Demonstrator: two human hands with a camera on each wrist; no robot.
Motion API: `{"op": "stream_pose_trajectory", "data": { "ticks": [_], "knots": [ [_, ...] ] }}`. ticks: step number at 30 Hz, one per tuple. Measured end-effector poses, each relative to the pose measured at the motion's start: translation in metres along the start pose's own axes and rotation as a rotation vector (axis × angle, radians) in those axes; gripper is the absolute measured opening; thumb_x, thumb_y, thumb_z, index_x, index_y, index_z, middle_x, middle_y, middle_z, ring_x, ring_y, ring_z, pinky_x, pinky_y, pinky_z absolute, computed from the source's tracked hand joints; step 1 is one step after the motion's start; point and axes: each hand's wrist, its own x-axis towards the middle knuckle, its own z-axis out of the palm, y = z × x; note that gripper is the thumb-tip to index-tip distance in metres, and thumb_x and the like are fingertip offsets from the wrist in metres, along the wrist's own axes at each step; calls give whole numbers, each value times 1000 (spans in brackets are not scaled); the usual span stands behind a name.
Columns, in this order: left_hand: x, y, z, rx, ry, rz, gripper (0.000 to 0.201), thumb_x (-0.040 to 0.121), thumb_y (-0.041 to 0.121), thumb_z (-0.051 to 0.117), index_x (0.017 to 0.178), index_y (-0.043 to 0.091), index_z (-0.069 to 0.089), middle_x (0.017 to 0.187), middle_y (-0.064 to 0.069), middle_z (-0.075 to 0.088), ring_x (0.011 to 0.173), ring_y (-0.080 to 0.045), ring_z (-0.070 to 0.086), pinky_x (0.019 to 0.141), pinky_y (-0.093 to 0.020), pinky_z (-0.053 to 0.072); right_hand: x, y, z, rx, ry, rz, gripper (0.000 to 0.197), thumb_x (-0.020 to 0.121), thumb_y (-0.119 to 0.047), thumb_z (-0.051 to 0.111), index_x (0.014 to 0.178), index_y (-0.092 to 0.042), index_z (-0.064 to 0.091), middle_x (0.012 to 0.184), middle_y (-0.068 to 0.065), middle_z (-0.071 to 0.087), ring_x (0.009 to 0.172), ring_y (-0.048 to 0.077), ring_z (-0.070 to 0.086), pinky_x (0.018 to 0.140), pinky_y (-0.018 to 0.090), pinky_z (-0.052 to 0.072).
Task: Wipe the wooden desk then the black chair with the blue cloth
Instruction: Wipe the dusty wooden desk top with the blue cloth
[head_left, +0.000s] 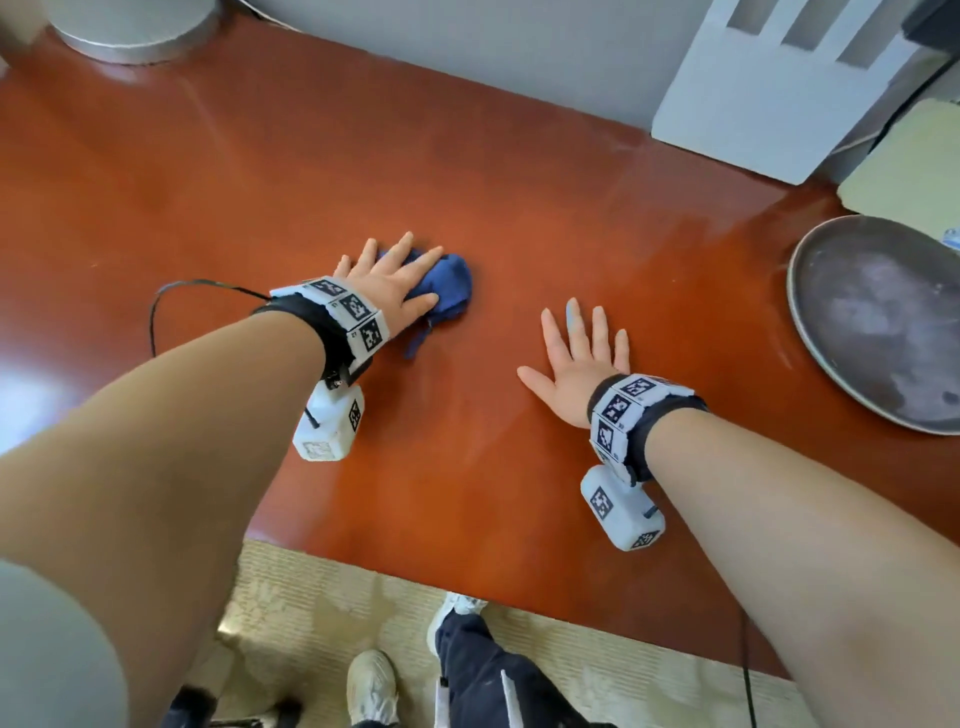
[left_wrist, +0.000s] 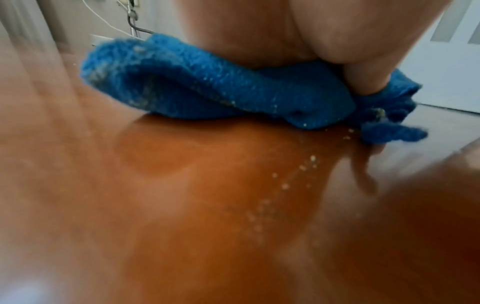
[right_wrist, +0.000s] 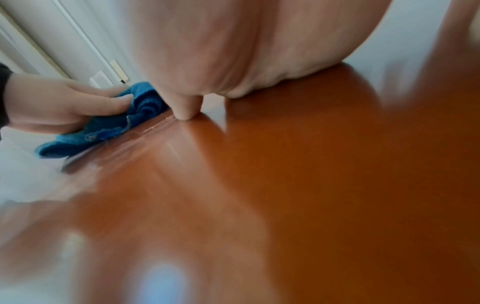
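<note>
Wiping the wooden desk (head_left: 519, 218) is the job going on right now, so the task looks to be in its first part. The blue cloth (head_left: 441, 286) lies bunched up on the desk, near the middle, under the left hand (head_left: 387, 283). In the left wrist view, small pale crumbs (left_wrist: 285, 185) sit on the wood just beside the cloth, so the desk is not clean yet. The black chair cannot be seen in any view, so I think it has not been wiped.

The left hand lies flat on top of the cloth with its fingers spread out and mostly straight. It presses the cloth down on the desk. The thumb lies along the cloth's side.

The right hand (head_left: 576, 364) is near the cloth but not touching it. It rests palm down on the bare wood, fingers wide and straight, and holds nothing. It seems to prop the person up.

A round grey tray (head_left: 831, 364) sits on the desk's right end.
</note>
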Motion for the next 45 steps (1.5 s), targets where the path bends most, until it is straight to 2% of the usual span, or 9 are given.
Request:
{"op": "stream_pose_trajectory", "data": {
  "ticks": [5, 15, 22, 30, 34, 37, 40, 43, 45],
  "knots": [
    [-8, 3, 2, 204, -13, 54, 59, 99, 47, 26, 148, 37, -5, 158, 2, -10, 144, -31, -11, 115, -47, -3, 0, -1, -4, -14, -28, 4, 71, 93, -62, 12, 144, -29, -25, 149, 1, -36, 139, 28, -28, 114, 49, -12],
    [-43, 6, 19, 183, -41, 144, 60, 100, 44, 30, 149, 33, -3, 158, 0, -9, 145, -23, -7, 116, -37, -5, -6, -5, -3, 3, 7, 33, 69, 93, -61, 11, 145, -29, -23, 151, 1, -33, 140, 27, -27, 114, 48, -12],
    [-100, -1, 43, 205, -80, 184, 60, 100, 46, 27, 149, 35, -6, 158, 2, -13, 145, -21, -11, 116, -36, -7, -27, -36, 16, 51, 56, 166, 63, 97, -53, 10, 147, -25, -17, 154, 2, -25, 142, 27, -19, 115, 44, -8],
    [-193, -23, 80, 192, -113, 256, 62, 99, 47, 32, 149, 37, -4, 157, 2, -15, 145, -22, -12, 115, -38, -8, -82, -73, 54, 45, 73, 208, 64, 99, -50, 16, 149, -20, -12, 156, 3, -20, 144, 27, -13, 117, 39, -1],
    [-229, -39, 92, 163, -153, 256, 58, 101, 39, 32, 149, 36, 1, 157, 1, -16, 145, -23, -13, 115, -38, -7, -108, -92, 73, 40, 51, 211, 66, 99, -49, 18, 148, -17, -12, 156, 3, -20, 144, 27, -13, 117, 40, 1],
    [-252, -48, 93, 116, -225, 258, 53, 103, 31, 30, 150, 32, 7, 157, -1, -15, 144, -26, -13, 116, -40, -3, -122, -99, 78, 62, 6, 213, 69, 98, -51, 21, 149, -17, -11, 156, 2, -20, 144, 27, -12, 117, 45, 6],
    [-263, -58, 82, -108, -255, 216, 50, 103, 21, 30, 151, 22, 12, 158, -7, -2, 145, -28, 0, 116, -39, 9, -131, -106, 69, 95, -23, 195, 67, 99, -49, 21, 150, -15, -6, 157, 3, -14, 145, 26, -10, 117, 47, 8],
    [-260, -69, 59, -395, -96, 73, 50, 102, 21, 34, 150, 18, 18, 151, -8, 32, 136, -24, 34, 105, -26, 27, -134, -115, 53, 132, -18, 128, 62, 100, -48, 20, 150, -19, -1, 158, 2, -11, 145, 23, -9, 117, 45, 8],
    [-253, -74, 38, -465, 6, 1, 47, 102, 23, 34, 148, 17, 23, 143, -10, 44, 127, -25, 44, 95, -23, 32, -132, -124, 40, 160, 7, 60, 61, 100, -48, 21, 150, -22, -1, 158, 0, -10, 145, 22, -9, 118, 43, 8]
  ]
}}
